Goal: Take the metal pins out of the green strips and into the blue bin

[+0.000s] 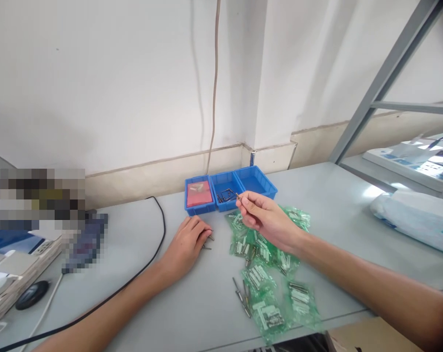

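My right hand [261,217] is raised in front of the blue bins, with its thumb and forefinger pinching a thin metal pin [238,196]. Its exact kind is too small to make out. My left hand [188,242] rests on the table with curled fingers, closed on thin metal pins [210,238] whose ends poke out beside the thumb. More dark pins [227,195] lie in the middle blue bin [214,188]. Below my right hand, several green plastic bags [258,278] hold metal pins and pale pieces. Loose metal rods [239,296] lie left of the nearest bags.
A red packet [199,194] sits in the left bin. A black cable [159,244] crosses the table and passes over my left forearm. A computer mouse [33,295] lies at left. At right are a white plastic pack [412,220] and a grey metal frame [386,78].
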A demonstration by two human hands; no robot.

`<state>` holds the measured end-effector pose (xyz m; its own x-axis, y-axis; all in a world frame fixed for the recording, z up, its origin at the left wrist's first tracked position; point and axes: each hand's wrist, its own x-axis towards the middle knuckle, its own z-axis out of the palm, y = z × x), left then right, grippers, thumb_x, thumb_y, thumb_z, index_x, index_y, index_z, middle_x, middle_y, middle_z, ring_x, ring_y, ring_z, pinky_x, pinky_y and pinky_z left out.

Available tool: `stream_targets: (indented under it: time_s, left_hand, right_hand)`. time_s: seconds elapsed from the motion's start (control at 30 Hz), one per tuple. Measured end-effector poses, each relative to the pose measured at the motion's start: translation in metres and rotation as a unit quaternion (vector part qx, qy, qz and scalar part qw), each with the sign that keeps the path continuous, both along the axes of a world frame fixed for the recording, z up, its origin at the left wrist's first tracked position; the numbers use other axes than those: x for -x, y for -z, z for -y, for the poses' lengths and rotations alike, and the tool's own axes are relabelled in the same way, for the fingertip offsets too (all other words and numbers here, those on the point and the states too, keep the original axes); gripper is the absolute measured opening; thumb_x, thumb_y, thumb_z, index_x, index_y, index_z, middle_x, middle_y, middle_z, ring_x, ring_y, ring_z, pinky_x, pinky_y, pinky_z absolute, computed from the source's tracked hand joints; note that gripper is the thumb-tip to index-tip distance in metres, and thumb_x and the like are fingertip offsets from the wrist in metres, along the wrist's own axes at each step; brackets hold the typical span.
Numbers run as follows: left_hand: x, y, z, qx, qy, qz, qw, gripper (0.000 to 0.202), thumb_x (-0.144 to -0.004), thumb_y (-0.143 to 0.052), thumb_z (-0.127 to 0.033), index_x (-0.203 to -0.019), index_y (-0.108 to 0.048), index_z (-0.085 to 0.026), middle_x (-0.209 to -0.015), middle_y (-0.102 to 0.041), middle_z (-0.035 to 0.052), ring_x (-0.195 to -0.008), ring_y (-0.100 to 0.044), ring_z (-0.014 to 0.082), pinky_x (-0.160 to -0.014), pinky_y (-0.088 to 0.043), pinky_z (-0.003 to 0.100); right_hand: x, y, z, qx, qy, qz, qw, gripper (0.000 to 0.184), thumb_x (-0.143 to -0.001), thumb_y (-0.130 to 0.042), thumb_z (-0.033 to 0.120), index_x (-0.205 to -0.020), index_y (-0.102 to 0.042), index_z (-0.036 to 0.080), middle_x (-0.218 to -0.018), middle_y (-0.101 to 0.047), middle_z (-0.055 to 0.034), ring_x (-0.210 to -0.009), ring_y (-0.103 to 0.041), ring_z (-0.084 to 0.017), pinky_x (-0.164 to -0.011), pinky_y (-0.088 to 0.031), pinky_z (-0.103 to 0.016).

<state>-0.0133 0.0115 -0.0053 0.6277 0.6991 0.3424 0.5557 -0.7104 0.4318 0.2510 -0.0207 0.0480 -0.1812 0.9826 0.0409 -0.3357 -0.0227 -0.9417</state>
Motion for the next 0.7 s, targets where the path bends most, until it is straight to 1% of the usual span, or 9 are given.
stream_targets:
  time_s: [0.1, 0.23, 0.3, 0.37, 0.43, 0.47, 0.6, 0.7]
  left_hand:
    - [-0.0003, -0.0013, 0.0008, 0.001, 0.002, 0.005, 1.000, 0.025, -0.115, -0.044, -0.030, -0.102, -0.064, -0.022, -0.103, -0.063, 0.0062, -0.097, -0.056, 0.0237, -0.089, -0.048, 0.039]
    - [-0.0009, -0.0028, 0.0017, -0.004, 0.000, 0.005, 1.000, 0.026, -0.115, -0.043, -0.030, -0.101, -0.064, -0.022, -0.102, -0.064, 0.0066, -0.098, -0.056, 0.0241, -0.089, -0.049, 0.039]
    - [-0.0012, -0.0031, 0.0019, -0.004, 0.000, 0.006, 1.000, 0.025, -0.114, -0.044, -0.030, -0.101, -0.064, -0.022, -0.103, -0.064, 0.0064, -0.098, -0.057, 0.0240, -0.089, -0.049, 0.039]
    - [-0.0014, -0.0035, 0.0022, -0.003, 0.000, 0.007, 1.000, 0.023, -0.114, -0.046, -0.029, -0.102, -0.064, -0.022, -0.103, -0.064, 0.0062, -0.099, -0.057, 0.0240, -0.089, -0.049, 0.038]
    - [-0.0016, -0.0039, 0.0026, -0.003, 0.000, 0.007, 1.000, 0.022, -0.114, -0.046, -0.028, -0.102, -0.064, -0.022, -0.104, -0.064, 0.0061, -0.099, -0.057, 0.0240, -0.090, -0.049, 0.039]
    - [-0.0016, -0.0040, 0.0028, -0.003, -0.002, 0.007, 1.000, 0.022, -0.114, -0.046, -0.028, -0.102, -0.064, -0.022, -0.104, -0.064, 0.0061, -0.099, -0.057, 0.0239, -0.090, -0.048, 0.039]
    - [-0.0018, -0.0044, 0.0038, -0.003, -0.009, 0.006, 1.000, 0.020, -0.114, -0.047, -0.027, -0.106, -0.064, -0.021, -0.104, -0.064, 0.0066, -0.099, -0.056, 0.0241, -0.090, -0.049, 0.040]
    - [-0.0023, -0.0052, 0.0043, -0.006, -0.003, 0.008, 1.000, 0.020, -0.114, -0.047, -0.026, -0.107, -0.065, -0.020, -0.107, -0.065, 0.0073, -0.101, -0.056, 0.0243, -0.092, -0.049, 0.040]
  right_hand:
    - [0.0001, 0.0024, -0.0012, 0.014, -0.012, 0.001, 1.000, 0.036, -0.092, -0.079, 0.054, -0.095, -0.068, 0.020, -0.079, -0.053, 0.0031, -0.057, -0.033, -0.009, -0.052, -0.020, -0.027]
    - [0.0008, 0.0046, -0.0017, 0.007, -0.014, 0.029, 0.999, 0.038, -0.089, -0.081, 0.055, -0.101, -0.067, 0.021, -0.084, -0.059, 0.0016, -0.058, -0.035, -0.010, -0.051, -0.022, -0.027]
    - [0.0015, 0.0036, -0.0006, -0.009, -0.003, 0.071, 0.997, 0.037, -0.091, -0.078, 0.055, -0.101, -0.067, 0.022, -0.084, -0.063, 0.0009, -0.058, -0.039, -0.011, -0.052, -0.026, -0.026]
    - [0.0023, 0.0020, 0.0008, -0.042, 0.020, 0.126, 0.991, 0.033, -0.092, -0.077, 0.054, -0.102, -0.067, 0.024, -0.084, -0.066, -0.0002, -0.063, -0.047, -0.013, -0.055, -0.034, -0.027]
    - [0.0028, 0.0011, 0.0015, -0.079, 0.047, 0.166, 0.982, 0.028, -0.092, -0.077, 0.050, -0.101, -0.067, 0.025, -0.086, -0.067, -0.0005, -0.069, -0.053, -0.016, -0.059, -0.041, -0.029]
    - [0.0027, 0.0012, 0.0013, -0.090, 0.061, 0.176, 0.978, 0.026, -0.092, -0.077, 0.048, -0.100, -0.066, 0.026, -0.087, -0.066, -0.0001, -0.070, -0.054, -0.016, -0.060, -0.042, -0.029]
    - [-0.0004, 0.0044, -0.0028, -0.084, 0.111, 0.174, 0.975, 0.020, -0.096, -0.072, 0.045, -0.102, -0.064, 0.027, -0.085, -0.061, 0.0021, -0.065, -0.050, -0.014, -0.055, -0.037, -0.028]
    - [-0.0035, 0.0063, -0.0068, -0.053, 0.133, 0.166, 0.976, 0.024, -0.096, -0.070, 0.047, -0.105, -0.064, 0.026, -0.087, -0.063, 0.0012, -0.062, -0.048, -0.013, -0.052, -0.033, -0.027]
